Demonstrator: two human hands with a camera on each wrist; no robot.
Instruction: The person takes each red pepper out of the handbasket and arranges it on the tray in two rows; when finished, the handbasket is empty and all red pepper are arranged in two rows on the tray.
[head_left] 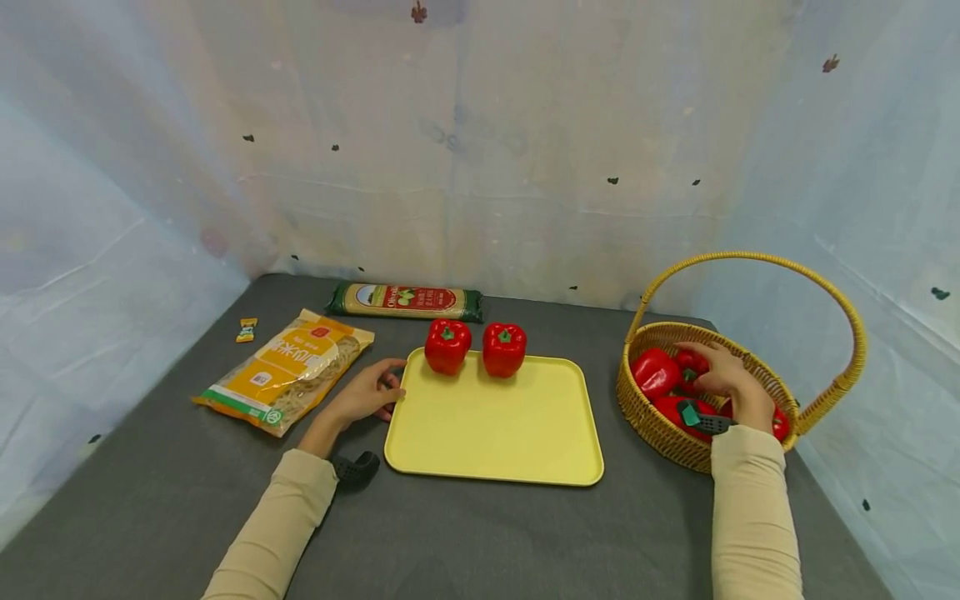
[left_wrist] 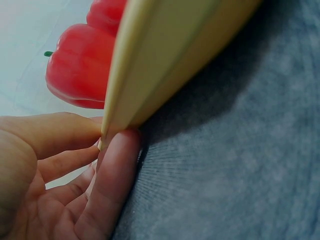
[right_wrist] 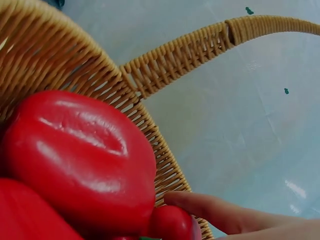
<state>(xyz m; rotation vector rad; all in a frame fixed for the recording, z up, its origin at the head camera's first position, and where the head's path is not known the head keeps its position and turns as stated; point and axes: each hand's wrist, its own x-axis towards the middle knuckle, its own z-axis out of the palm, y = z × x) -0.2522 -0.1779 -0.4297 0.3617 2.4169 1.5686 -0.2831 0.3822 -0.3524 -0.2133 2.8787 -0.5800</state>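
A yellow tray (head_left: pixel 495 425) lies on the dark cloth, and my left hand (head_left: pixel 369 392) pinches its left rim between thumb and fingers. In the left wrist view that tray edge (left_wrist: pixel 150 65) sits between the fingertips. Two red bell peppers (head_left: pixel 447 347) stand side by side at the tray's back edge. On the right, my right hand (head_left: pixel 723 375) reaches into a wicker basket (head_left: pixel 667 442) holding several red bell peppers. Its fingers curl round a red bell pepper (head_left: pixel 692 367) there, partly hidden by the hand. A larger pepper (right_wrist: pixel 80 160) lies beside it in the right wrist view.
An orange-and-clear food bag (head_left: pixel 288 371) lies left of the tray, with a small yellow wrapped packet (head_left: pixel 247 330) beyond it. A long green-ended pasta pack (head_left: pixel 405 301) lies at the back. The basket's tall handle (head_left: pixel 750 257) arches above the right hand.
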